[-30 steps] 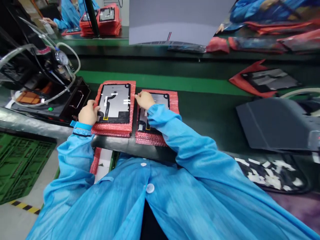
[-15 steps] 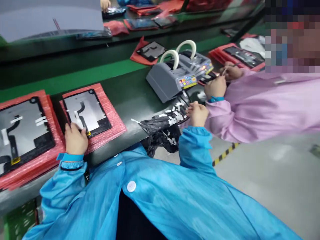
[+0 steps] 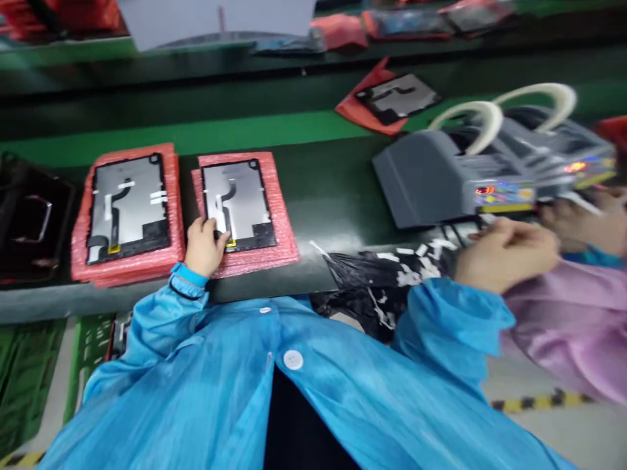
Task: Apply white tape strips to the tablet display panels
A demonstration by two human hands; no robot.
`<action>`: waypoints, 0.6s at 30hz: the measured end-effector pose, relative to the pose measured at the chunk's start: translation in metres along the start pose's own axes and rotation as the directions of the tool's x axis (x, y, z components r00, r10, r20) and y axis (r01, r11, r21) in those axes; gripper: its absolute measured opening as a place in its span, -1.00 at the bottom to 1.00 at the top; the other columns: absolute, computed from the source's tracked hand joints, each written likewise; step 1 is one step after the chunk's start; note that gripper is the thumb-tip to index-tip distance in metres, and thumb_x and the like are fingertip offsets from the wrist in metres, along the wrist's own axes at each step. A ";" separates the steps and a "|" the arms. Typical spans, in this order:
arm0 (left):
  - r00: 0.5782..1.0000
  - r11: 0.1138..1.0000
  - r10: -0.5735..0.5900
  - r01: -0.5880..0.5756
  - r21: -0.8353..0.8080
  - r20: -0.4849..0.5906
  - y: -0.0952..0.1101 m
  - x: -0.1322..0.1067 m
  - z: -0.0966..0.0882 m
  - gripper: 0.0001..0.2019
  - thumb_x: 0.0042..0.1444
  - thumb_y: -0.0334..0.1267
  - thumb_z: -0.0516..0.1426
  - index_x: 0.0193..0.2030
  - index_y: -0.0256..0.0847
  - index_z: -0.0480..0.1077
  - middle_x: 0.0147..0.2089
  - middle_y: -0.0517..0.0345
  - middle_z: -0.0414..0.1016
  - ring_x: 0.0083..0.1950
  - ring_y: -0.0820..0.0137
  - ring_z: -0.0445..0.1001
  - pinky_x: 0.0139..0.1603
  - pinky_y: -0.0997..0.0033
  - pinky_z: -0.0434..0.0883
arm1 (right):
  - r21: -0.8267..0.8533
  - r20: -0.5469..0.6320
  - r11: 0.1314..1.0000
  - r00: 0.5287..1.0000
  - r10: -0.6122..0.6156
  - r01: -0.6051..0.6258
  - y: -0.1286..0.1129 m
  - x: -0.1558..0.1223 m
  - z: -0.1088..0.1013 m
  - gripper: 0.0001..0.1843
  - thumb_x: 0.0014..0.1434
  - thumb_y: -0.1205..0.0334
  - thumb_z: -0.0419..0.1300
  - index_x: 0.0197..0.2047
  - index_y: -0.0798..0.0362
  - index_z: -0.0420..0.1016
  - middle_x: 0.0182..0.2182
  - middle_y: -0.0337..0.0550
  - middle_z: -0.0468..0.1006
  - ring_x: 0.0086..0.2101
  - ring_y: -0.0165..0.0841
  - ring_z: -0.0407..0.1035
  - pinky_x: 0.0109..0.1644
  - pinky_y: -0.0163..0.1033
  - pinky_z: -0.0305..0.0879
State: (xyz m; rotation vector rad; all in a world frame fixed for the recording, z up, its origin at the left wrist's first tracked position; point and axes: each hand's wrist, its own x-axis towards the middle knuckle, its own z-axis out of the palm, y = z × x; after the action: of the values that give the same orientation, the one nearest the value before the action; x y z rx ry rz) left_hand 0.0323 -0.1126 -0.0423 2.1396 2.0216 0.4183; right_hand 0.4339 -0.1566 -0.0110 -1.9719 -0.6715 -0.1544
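Observation:
Two grey tablet back panels lie side by side on stacks of red bubble wrap. My left hand [image 3: 203,245] rests on the near left corner of the right panel [image 3: 238,203], fingers curled on its edge. The left panel [image 3: 128,207] lies untouched beside it. My right hand [image 3: 504,254] reaches far right to the front of the grey tape dispenser [image 3: 441,173], fingers drawn together; motion blur hides whether they hold anything.
A black bag [image 3: 386,267] with white tape scraps sits between my arms. A co-worker in a pink sleeve [image 3: 573,313] works at my right. Another panel on red wrap [image 3: 392,98] lies on the green conveyor [image 3: 294,130]. A black fixture [image 3: 29,222] stands at the left.
My right hand left the right panel and went to the tape dispenser. My left hand shifted from the left panel to the right panel's near corner. My view swung right, then partly back.

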 end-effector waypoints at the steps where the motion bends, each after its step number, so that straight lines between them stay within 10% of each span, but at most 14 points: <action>1: 1.000 1.000 -0.006 0.006 0.014 -0.009 0.001 0.004 -0.003 -0.64 0.22 -0.19 0.05 0.06 -0.36 0.41 0.17 -0.33 0.34 0.26 -0.01 0.29 0.32 -0.04 0.23 | 0.056 -0.006 0.998 1.000 -0.024 0.024 -0.013 -0.009 0.003 -0.61 0.06 -0.22 0.01 -0.52 -0.12 0.06 -0.53 -0.07 0.39 -0.39 -0.18 0.40 -0.19 0.09 0.26; 4: 0.999 0.997 0.020 -0.016 0.073 -0.050 0.009 0.026 -0.012 -0.67 0.27 -0.23 -0.02 -0.01 -0.36 0.46 0.24 -0.29 0.29 0.30 -0.02 0.22 0.35 -0.04 0.19 | 0.279 0.349 0.958 0.923 -0.164 0.065 -0.067 -0.043 0.034 -0.70 0.10 -0.11 0.08 -0.47 -0.09 0.24 -0.55 -0.16 0.40 -0.52 -0.34 0.31 -0.30 -0.07 0.27; 7: 0.990 0.987 0.143 -0.144 0.077 0.016 0.020 0.048 -0.013 -0.66 0.28 -0.30 -0.05 0.05 -0.34 0.45 0.25 -0.18 0.35 0.31 0.02 0.19 0.36 -0.01 0.17 | 0.318 0.743 0.933 0.567 -0.355 0.168 -0.123 -0.083 0.097 -0.74 0.19 0.05 0.09 -0.45 0.02 0.36 -0.51 -0.15 0.41 -0.44 -0.36 0.32 -0.23 -0.14 0.29; 10: 0.977 0.977 0.197 -0.203 0.066 0.081 0.023 0.054 -0.007 -0.66 0.28 -0.32 -0.03 0.07 -0.35 0.44 0.23 -0.15 0.39 0.30 0.05 0.20 0.36 0.02 0.18 | 0.342 0.815 0.877 0.358 -0.456 0.337 -0.158 -0.120 0.166 -0.77 0.20 0.13 0.12 -0.42 0.07 0.43 -0.42 -0.11 0.46 -0.25 -0.28 0.37 -0.04 -0.11 0.29; 14: 0.977 0.979 0.181 -0.191 0.078 0.115 0.019 0.046 -0.003 -0.66 0.29 -0.32 -0.03 0.08 -0.42 0.42 0.26 -0.19 0.36 0.32 0.07 0.20 0.38 0.10 0.17 | 0.323 0.837 0.842 0.284 -0.467 0.433 -0.169 -0.152 0.219 -0.76 0.22 0.16 0.10 -0.30 0.14 0.51 -0.26 0.02 0.50 -0.11 -0.20 0.35 0.10 -0.06 0.23; 18: 0.979 0.982 0.166 -0.175 0.071 0.117 0.017 0.047 -0.001 -0.67 0.30 -0.34 -0.03 0.08 -0.46 0.40 0.26 -0.25 0.34 0.30 0.06 0.23 0.38 0.08 0.19 | 0.251 0.865 0.838 0.277 -0.418 0.484 -0.165 -0.161 0.229 -0.71 0.25 0.17 0.07 -0.24 0.19 0.53 -0.18 0.11 0.49 -0.08 -0.16 0.36 0.12 -0.04 0.23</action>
State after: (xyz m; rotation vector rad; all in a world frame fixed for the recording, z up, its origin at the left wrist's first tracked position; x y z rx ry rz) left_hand 0.0505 -0.0672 -0.0315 2.3387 1.8338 0.2382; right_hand 0.1735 0.0328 -0.0554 -1.7310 -1.9941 0.6444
